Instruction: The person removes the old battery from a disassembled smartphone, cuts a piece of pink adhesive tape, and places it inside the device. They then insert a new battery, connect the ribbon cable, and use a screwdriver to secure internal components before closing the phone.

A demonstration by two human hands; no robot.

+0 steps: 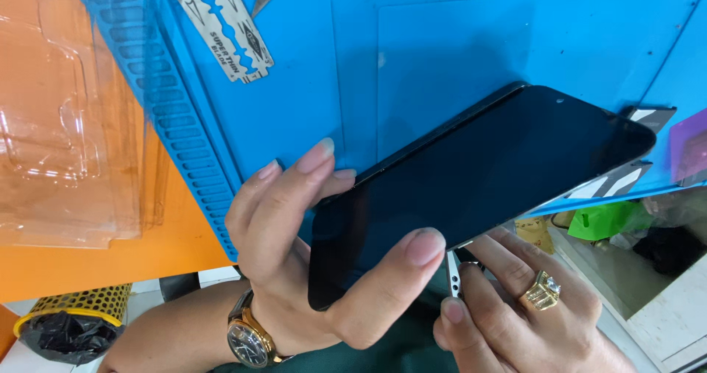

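Observation:
My left hand (294,248) grips a black smartphone (479,174) by its lower end, thumb pressed on the dark screen and fingers along its far edge. The phone is tilted, its top pointing to the upper right over a blue work mat (442,41). My right hand (515,307), with a gold ring, is under the phone's near edge and pinches a small thin silver part (454,273) against that edge. A gold wristwatch (250,338) sits on my left wrist.
A razor blade (224,23) lies on the mat at the upper left. Clear plastic trays (66,115) rest on an orange surface on the left. Below stand a yellow bin with a black bag (70,321) and a green object (600,218).

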